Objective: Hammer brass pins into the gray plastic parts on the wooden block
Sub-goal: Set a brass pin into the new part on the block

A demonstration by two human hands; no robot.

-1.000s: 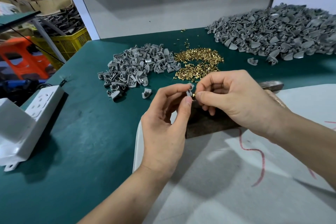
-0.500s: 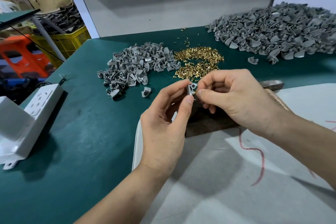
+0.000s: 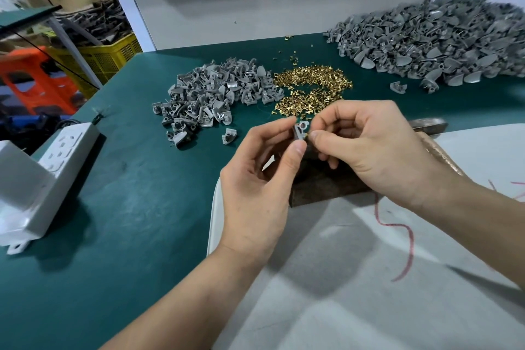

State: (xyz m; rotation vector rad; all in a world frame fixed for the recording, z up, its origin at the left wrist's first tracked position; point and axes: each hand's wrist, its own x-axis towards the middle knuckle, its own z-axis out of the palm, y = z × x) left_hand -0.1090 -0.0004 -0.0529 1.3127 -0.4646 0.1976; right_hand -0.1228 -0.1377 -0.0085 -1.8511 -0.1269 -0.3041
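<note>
My left hand pinches a small gray plastic part between thumb and forefinger, held up above the dark wooden block. My right hand pinches a brass pin against the part's right side. A heap of brass pins lies behind my hands. To its left sits a small pile of gray parts, and a large pile of gray parts fills the back right. The hammer lies behind my right hand, mostly hidden.
A white power strip on a white box stands at the left on the green table. A gray sheet with red marks covers the near right. A yellow crate and orange stool are beyond the table's left edge.
The gray part has turned slightly between my left fingers, and my right fingertips have closed in on its right side with the pin. Both hands stay above the block.
</note>
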